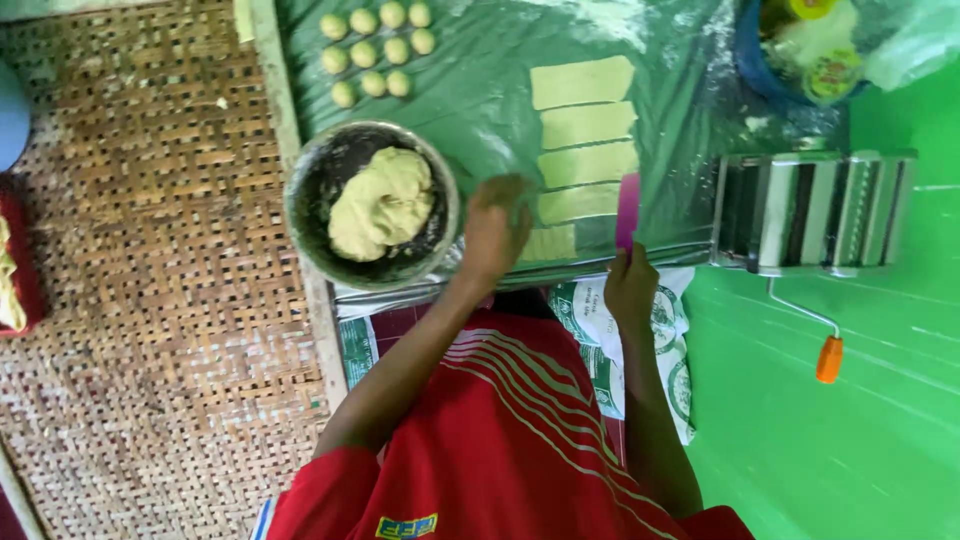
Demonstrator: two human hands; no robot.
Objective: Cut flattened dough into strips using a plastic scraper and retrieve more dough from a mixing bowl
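Observation:
My left hand (495, 230) lies with bent fingers on the left end of the nearest flat dough strip (550, 243) and holds it against the green plastic sheet (480, 90). It is just right of a metal bowl (305, 215) that holds a lump of pale dough (382, 203). My right hand (630, 285) grips a pink scraper (627, 208), which stands upright at the right end of the strips. Several more rectangular dough strips (585, 120) lie in a column beyond the nearest one.
Several small dough balls (375, 50) lie in rows at the far left of the sheet. A metal pasta roller (810, 210) with an orange-handled crank (829, 358) stands at the right. A blue container (760, 70) sits far right, and a woven mat (150, 250) covers the floor at the left.

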